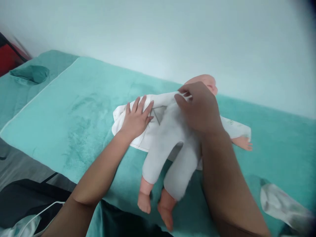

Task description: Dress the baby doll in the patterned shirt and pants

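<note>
A baby doll [201, 79] lies on its back, dressed in white baby clothes [163, 131], its bare feet pointing towards me. The jacket part is spread open on the left, with a grey patch and thin ties near its middle. My left hand [137, 120] presses flat on that spread side, fingers apart. Over the doll's chest, just below the head, my right hand [199, 107] curls with thumb and fingers closed on the cloth. It hides the chest and neck, and the cloth beside it is blurred. One doll hand [243, 143] sticks out of the right sleeve.
Everything lies on a green plush cover [61, 108] against a pale wall [153, 36]. A white patterned cloth piece [281, 204] is at the lower right. A hole [32, 75] opens in the cover at the far left. A dark bag-like item [27, 200] sits below the left edge.
</note>
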`<act>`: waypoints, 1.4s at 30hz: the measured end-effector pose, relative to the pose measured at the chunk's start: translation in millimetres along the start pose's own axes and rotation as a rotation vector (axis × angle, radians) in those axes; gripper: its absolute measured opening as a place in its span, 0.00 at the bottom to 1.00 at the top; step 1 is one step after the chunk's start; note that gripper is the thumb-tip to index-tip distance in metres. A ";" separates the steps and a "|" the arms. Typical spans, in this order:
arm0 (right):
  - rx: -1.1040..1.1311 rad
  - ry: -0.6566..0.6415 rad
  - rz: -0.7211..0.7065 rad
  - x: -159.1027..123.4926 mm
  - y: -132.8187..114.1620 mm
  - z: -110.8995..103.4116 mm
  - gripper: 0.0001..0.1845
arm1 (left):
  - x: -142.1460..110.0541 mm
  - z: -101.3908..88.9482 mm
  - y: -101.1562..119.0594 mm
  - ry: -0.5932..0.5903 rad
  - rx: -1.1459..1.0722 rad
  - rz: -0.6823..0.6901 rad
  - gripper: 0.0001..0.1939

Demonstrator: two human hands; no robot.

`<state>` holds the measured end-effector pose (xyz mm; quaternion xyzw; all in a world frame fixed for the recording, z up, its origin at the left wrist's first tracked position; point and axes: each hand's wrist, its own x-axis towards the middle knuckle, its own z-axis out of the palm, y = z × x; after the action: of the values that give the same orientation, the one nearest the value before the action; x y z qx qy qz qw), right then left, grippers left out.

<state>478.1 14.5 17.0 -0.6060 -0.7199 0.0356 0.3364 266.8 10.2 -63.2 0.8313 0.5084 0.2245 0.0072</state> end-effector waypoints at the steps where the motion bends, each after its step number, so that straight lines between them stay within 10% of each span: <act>1: -0.011 0.080 0.025 -9.1 9.8 -2.1 0.10 | -0.4 0.7 -0.5 -0.005 0.000 -0.011 0.30; 5: -0.009 0.402 0.244 -58.5 50.3 -6.3 0.09 | 2.3 -1.9 -5.1 0.094 -0.021 -0.252 0.29; 9: 0.068 0.270 0.568 -99.6 71.8 -8.3 0.15 | 5.2 -5.1 -10.1 0.150 0.018 -0.418 0.22; 16: 0.485 0.313 0.718 -102.2 58.7 -4.8 0.22 | 4.0 -1.5 -7.5 0.172 0.116 -0.326 0.17; 25: 1.001 0.222 0.714 -95.8 57.3 1.7 0.45 | 2.2 2.8 -1.6 0.155 0.188 -0.323 0.17; 32: 1.149 0.187 0.599 -93.0 58.2 5.3 0.52 | 7.5 -8.3 5.6 0.249 -0.234 -0.416 0.12; 42: 1.145 -0.088 0.500 -95.7 51.9 10.4 0.51 | 34.9 -48.6 77.2 0.139 -0.405 -0.187 0.08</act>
<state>520.3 -54.0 -57.1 -0.4775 -0.4363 0.5184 0.5593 326.6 -8.0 11.9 0.7446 0.5270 0.3773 0.1597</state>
